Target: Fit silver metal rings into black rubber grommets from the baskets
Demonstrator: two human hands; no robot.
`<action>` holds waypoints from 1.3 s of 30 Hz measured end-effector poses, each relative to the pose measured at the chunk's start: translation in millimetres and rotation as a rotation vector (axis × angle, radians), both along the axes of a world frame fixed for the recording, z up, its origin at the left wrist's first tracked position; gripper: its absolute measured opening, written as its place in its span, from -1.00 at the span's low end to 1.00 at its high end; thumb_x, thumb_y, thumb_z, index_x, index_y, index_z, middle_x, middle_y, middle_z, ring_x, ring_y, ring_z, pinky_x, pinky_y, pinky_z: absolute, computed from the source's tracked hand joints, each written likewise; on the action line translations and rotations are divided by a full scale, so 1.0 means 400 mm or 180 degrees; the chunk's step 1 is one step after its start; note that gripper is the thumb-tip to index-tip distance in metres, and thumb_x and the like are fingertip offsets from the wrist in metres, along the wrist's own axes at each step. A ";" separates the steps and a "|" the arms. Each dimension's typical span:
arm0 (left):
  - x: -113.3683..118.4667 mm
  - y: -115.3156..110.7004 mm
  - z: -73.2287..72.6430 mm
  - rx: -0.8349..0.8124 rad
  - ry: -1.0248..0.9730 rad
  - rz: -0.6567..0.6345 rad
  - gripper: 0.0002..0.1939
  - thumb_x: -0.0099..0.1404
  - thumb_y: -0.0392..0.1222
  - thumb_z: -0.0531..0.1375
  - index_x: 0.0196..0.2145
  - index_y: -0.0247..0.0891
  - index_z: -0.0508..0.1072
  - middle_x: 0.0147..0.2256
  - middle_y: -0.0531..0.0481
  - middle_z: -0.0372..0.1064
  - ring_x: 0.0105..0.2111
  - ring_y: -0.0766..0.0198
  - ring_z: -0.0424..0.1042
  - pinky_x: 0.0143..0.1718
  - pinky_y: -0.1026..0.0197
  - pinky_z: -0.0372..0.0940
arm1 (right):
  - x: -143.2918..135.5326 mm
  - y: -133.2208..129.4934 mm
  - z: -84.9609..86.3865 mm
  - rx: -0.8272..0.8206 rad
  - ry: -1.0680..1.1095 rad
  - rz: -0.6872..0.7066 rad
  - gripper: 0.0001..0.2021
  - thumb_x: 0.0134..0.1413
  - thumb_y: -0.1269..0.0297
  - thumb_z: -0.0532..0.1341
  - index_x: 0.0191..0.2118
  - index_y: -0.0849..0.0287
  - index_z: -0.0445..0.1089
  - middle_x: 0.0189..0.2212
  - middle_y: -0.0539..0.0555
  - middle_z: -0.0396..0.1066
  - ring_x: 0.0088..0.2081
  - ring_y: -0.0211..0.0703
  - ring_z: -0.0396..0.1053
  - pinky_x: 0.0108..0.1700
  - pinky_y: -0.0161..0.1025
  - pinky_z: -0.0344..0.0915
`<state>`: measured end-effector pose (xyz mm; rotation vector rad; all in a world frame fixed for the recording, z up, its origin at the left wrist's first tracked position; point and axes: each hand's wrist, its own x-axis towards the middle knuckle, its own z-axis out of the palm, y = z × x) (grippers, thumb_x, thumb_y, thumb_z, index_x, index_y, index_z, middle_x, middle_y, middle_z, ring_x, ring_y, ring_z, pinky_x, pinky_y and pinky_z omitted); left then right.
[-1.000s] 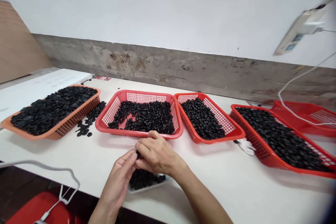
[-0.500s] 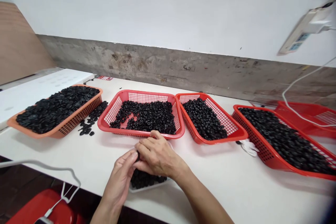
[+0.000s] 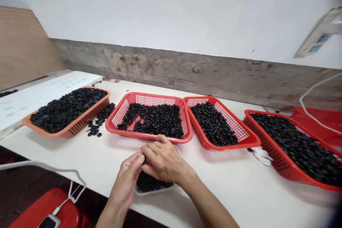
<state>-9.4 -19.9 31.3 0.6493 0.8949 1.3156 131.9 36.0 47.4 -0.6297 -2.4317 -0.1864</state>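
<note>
My left hand [image 3: 127, 175] pinches a small round black part [image 3: 144, 159] between thumb and fingers. Against it, my right hand [image 3: 162, 158] is closed, its fingertips on the same part and partly hidden behind the knuckles. Both hands meet above a white plastic tray [image 3: 157, 191] of small black pieces, which they partly cover. Just beyond them is a red basket [image 3: 117, 132] with black ring-shaped parts inside; a patch of its bottom shows through.
Right of it stand a second red basket [image 3: 245, 136] and a third [image 3: 287, 171], both holding black parts. On the left, an orange basket [image 3: 80, 123] is heaped with flat black pieces, several spilled beside it. A white cable [image 3: 48, 165] crosses the table's front left edge.
The whole view has shifted slightly, so everything appears a little further right. Both hands keep nearly the same grip on the black part.
</note>
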 end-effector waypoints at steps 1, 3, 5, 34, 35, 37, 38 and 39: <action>0.000 0.000 0.000 0.0013 0.0007 -0.0015 -0.80 0.18 -0.13 0.36 -0.46 -0.30 0.50 -0.44 0.05 0.33 -0.39 0.34 0.25 -0.30 0.34 0.25 | 0.000 0.000 -0.001 0.0005 0.0002 0.0011 -0.81 0.29 0.22 0.03 -0.23 0.22 0.30 -0.43 0.08 0.45 -0.40 -0.10 0.35 -0.10 -0.07 0.16; 0.000 -0.001 0.001 0.0053 0.0026 -0.0061 -0.80 0.19 -0.12 0.36 -0.45 -0.30 0.50 -0.43 0.05 0.35 -0.38 0.33 0.26 -0.28 0.33 0.24 | 0.001 0.001 -0.002 0.0002 0.0008 0.0037 -0.84 0.25 0.25 0.05 -0.27 0.21 0.29 -0.44 0.08 0.44 -0.41 -0.11 0.34 -0.12 -0.08 0.16; 0.001 -0.002 0.002 0.0108 0.0082 -0.0094 -0.80 0.21 -0.11 0.34 -0.46 -0.30 0.50 -0.44 0.04 0.35 -0.39 0.32 0.25 -0.27 0.32 0.24 | 0.005 0.000 -0.001 -0.0033 0.0018 0.0061 -0.85 0.24 0.25 0.06 -0.27 0.20 0.28 -0.44 0.07 0.44 -0.42 -0.11 0.34 -0.12 -0.08 0.16; -0.018 -0.017 -0.003 0.0264 0.0319 -0.0291 -0.66 0.22 0.02 0.28 -0.51 -0.33 0.50 -0.50 0.03 0.25 -0.40 0.27 0.17 -0.26 0.25 0.09 | -0.001 -0.008 0.016 -0.0003 0.0380 0.0521 -0.87 0.29 0.40 0.06 -0.08 0.18 0.26 -0.34 0.09 0.53 -0.37 -0.16 0.47 -0.17 -0.11 0.25; -0.019 -0.017 -0.005 0.0269 0.0325 -0.0287 -0.66 0.22 0.02 0.29 -0.51 -0.33 0.50 -0.51 0.04 0.24 -0.41 0.28 0.15 -0.27 0.25 0.08 | -0.001 -0.008 0.015 0.0010 0.0361 0.0521 -0.87 0.30 0.40 0.05 -0.08 0.18 0.26 -0.35 0.08 0.53 -0.38 -0.16 0.47 -0.17 -0.11 0.25; -0.021 -0.014 -0.008 0.0319 0.0332 -0.0259 -0.68 0.21 0.01 0.29 -0.51 -0.33 0.51 -0.50 0.03 0.24 -0.40 0.28 0.14 -0.28 0.25 0.07 | -0.001 -0.008 0.011 0.0028 0.0335 0.0523 -0.87 0.31 0.41 0.05 -0.08 0.18 0.26 -0.36 0.07 0.52 -0.39 -0.16 0.47 -0.19 -0.12 0.26; -0.022 -0.013 -0.008 0.0351 0.0345 -0.0244 -0.68 0.21 0.00 0.29 -0.50 -0.33 0.52 -0.49 0.03 0.24 -0.40 0.28 0.14 -0.28 0.25 0.07 | -0.001 -0.007 0.008 0.0029 0.0317 0.0522 -0.87 0.32 0.40 0.04 -0.08 0.19 0.26 -0.36 0.08 0.52 -0.40 -0.15 0.46 -0.20 -0.12 0.26; -0.023 -0.012 -0.008 0.0378 0.0365 -0.0230 -0.68 0.21 0.00 0.29 -0.50 -0.33 0.52 -0.48 0.02 0.25 -0.39 0.27 0.14 -0.27 0.25 0.07 | -0.002 -0.006 0.005 0.0028 0.0294 0.0517 -0.87 0.33 0.39 0.03 -0.07 0.20 0.26 -0.36 0.08 0.52 -0.40 -0.15 0.46 -0.21 -0.13 0.27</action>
